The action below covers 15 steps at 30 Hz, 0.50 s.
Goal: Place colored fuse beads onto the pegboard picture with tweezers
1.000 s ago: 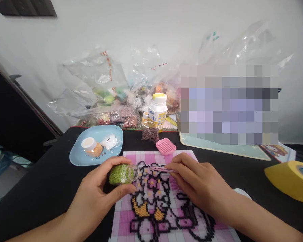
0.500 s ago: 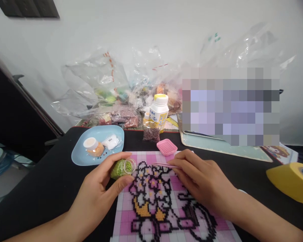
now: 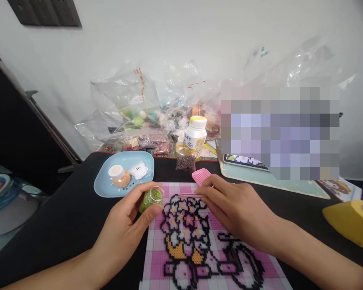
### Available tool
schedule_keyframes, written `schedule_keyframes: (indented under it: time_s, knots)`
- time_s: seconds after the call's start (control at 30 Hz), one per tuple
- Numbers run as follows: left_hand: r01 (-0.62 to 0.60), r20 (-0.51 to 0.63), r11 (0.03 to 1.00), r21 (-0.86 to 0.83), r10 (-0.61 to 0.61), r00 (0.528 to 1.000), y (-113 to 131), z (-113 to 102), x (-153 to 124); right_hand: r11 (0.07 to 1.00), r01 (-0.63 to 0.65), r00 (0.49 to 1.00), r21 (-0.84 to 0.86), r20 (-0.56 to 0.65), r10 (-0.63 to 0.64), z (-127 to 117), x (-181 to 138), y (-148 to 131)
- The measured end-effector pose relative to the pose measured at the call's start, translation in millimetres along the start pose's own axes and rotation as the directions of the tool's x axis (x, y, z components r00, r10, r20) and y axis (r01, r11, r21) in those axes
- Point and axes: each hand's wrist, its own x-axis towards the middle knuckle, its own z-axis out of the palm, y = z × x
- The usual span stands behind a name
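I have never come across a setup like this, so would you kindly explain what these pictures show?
No machine here: a person works barehanded, filmed by one camera worn on the head, looking forward and down. The left hand holds an uncapped clear jar of green beads, the right hand pink tweezers above a checked pegboard with a beaded design. The black table also bears a pink ribbed tray and a blue plate holding a capped jar of orange beads.

Jar (image 3: 119, 178) and packet (image 3: 139, 170) on plate (image 3: 131, 157), behind-left of bead board (image 3: 155, 241); bottle (image 3: 195, 135) behind dish (image 3: 201, 176).
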Motion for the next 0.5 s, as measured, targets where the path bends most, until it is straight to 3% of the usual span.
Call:
schedule_keyframes:
  time_s: [0.2, 0.5]
  knots:
    - [0.010, -0.004, 1.000, -0.026, -0.011, 1.000, -0.2, -0.5, -0.2, 0.999, 0.036, 0.998, -0.018, 0.053, -0.035, 1.9, 4.8, 0.4]
    - [0.028, -0.021, 0.999, -0.017, -0.028, 0.999, -0.2, -1.0, -2.1, 0.999, 0.039, 0.999, 0.018, 0.023, -0.040, 4.4, 3.7, 0.4]
